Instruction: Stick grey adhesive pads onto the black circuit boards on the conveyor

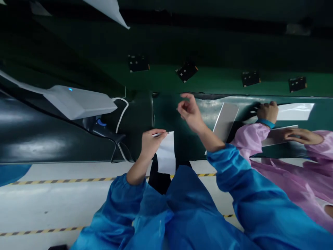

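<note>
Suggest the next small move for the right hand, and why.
I'd probably lower the right hand to steady the paper. Only the left hand grips it, near its top edge; its lower end reaches past the edge of the table. The right hand is apart from it, partly curled; I can't tell whether it pinches anything small.

My left hand (151, 143) pinches the upper end of a white strip (167, 156), whose lower end hangs past the near edge of the dark bench (188, 149). Beyond the strip and to its right, my right hand (189, 113) is raised with curled fingers; whether they grip anything cannot be told. Left of the strip: a white box (80, 104) and a black handheld device (104, 131). Beyond the strip: four dark boards (186, 71), spaced in a row. Right of the strip: a pale panel (225, 119), then a pink-sleeved co-worker's hands (267, 111), one beside a glossy sheet (296, 111), the other on a second panel (275, 136).
</note>
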Demonstrator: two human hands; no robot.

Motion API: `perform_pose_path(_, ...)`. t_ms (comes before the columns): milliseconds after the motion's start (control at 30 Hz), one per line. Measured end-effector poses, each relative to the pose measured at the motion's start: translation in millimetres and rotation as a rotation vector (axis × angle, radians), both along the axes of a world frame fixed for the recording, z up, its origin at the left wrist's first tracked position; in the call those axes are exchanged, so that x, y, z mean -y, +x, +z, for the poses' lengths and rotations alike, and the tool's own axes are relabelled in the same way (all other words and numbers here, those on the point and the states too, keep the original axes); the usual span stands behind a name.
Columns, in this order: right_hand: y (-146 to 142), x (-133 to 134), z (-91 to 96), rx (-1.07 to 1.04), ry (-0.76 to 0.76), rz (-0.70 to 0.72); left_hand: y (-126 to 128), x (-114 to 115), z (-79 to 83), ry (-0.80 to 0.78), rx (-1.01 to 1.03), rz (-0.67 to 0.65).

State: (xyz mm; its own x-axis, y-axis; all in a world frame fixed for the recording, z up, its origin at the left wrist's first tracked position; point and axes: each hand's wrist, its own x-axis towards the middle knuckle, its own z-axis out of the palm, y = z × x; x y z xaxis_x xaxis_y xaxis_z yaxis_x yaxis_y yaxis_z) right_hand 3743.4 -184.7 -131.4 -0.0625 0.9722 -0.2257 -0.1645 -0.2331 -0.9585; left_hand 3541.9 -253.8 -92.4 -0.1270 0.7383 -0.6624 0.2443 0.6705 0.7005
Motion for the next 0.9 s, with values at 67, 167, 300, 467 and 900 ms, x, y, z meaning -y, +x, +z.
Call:
perform_pose_path(67, -2.2, -27.4, -7.8, -0.027, -0.03, 0.011, -7.3, 6.8, -2.6, -0.008, -0.015, -0.01)
perform_pose_path(167, 3.3, -44.8, -22.2, -0.022, -0.051, 0.054, -19.0, 14.9, -5.3, 0.015, -0.033, -0.032)
perform_pose_path(300, 48.0, -61.2, -37.7, 0.157, 0.01, -0.035, -35.7, 16.0, -10.0, -0.01, -0.034, -0.015)
perform_pose_path(467, 115.4, -136.4, -24.7, 0.735, 0.06, -0.08, -39.1, 8.1, -14.2, -0.052, -0.039, -0.034)
perform_pose_path(900, 137.5, -209.1, -24.1, 1.002, 0.155, 0.29, -30.2, 4.8, -14.5, -0.154, -0.032, -0.176)
